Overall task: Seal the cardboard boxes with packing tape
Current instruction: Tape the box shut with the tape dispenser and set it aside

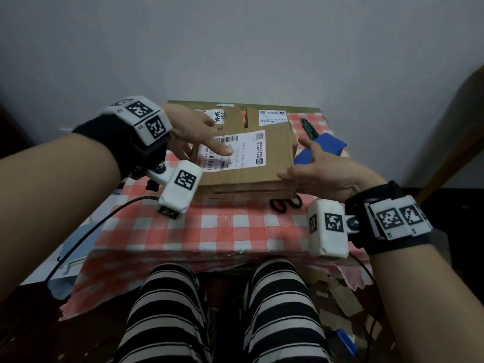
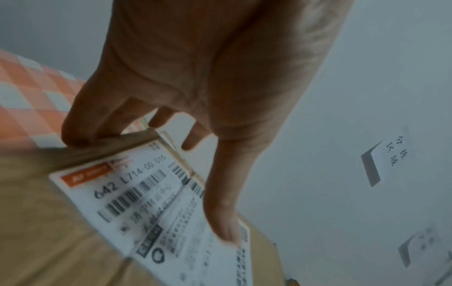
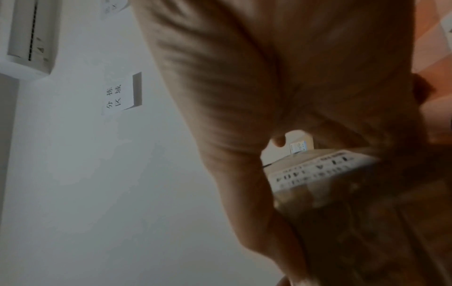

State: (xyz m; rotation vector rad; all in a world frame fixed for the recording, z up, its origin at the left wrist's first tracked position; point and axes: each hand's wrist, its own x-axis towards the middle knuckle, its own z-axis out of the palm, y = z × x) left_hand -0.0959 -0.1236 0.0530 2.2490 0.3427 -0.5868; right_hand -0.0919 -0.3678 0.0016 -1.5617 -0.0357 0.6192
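A brown cardboard box (image 1: 251, 176) with a white shipping label (image 1: 243, 150) sits in the middle of the checked table, its top flaps closed. My left hand (image 1: 218, 136) is at the box's left end. Its thumb (image 2: 220, 203) lies straight on the label and its fingers (image 2: 83, 127) reach over the left edge. My right hand (image 1: 292, 159) is at the box's right end with fingers spread and straight. Its thumb touches the front right top edge. No tape roll can be made out.
Two more labelled cardboard boxes (image 1: 272, 117) stand behind the first. Black scissor handles (image 1: 285, 204) stick out from under its front right corner. A blue object (image 1: 327, 148) and a green tool (image 1: 309, 127) lie at the right. The red-checked cloth (image 1: 209, 231) is bare in front.
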